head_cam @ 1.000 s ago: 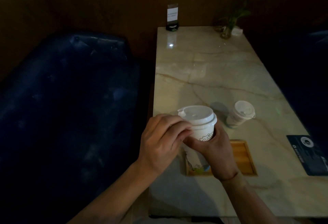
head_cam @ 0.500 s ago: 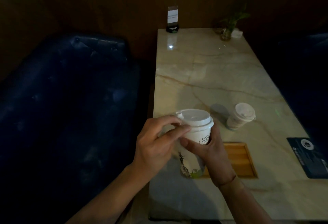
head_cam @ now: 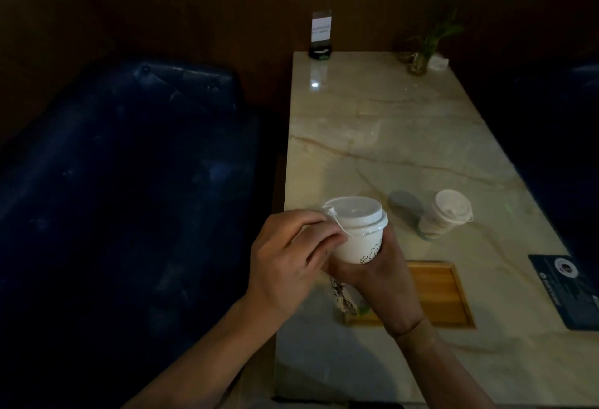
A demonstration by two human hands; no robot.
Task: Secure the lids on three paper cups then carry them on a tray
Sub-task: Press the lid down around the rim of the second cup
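You are in a dim booth: dark wood wall behind, a blue bench (head_cam: 123, 181) on your left, and a long marble table (head_cam: 405, 136) running away from you. At its far end stand a sign holder (head_cam: 321, 35) and a small plant (head_cam: 424, 48); a dark card (head_cam: 570, 292) lies by the near right edge.

The wooden tray (head_cam: 437, 295) sits flat on the table near you, partly hidden by your right wrist. A second cup (head_cam: 444, 214), lid on, stands on the table beyond the tray, well apart from your hands. What looks like a printed cup base shows below your right hand at the tray's left end; whether it is a third cup or the bottom of the held one I cannot tell.

You hold the cup (head_cam: 359, 246) above the tray's left end, upright or nearly so. Your right hand (head_cam: 376, 275) is wrapped around its lower body from the near side, fingers curled in a firm grasp. The lid (head_cam: 355, 214) sits on the rim and looks level. Your left hand (head_cam: 288, 256) pinches at the lid's left edge, fingertips curled on the small tab by the sip hole.

By my reading you are mid-step on lid-securing: the lid looks seated and the tab is being settled. Next likely calls for pressing around the rim to check the seal, then setting the cup down inside the tray without squeezing the wall.
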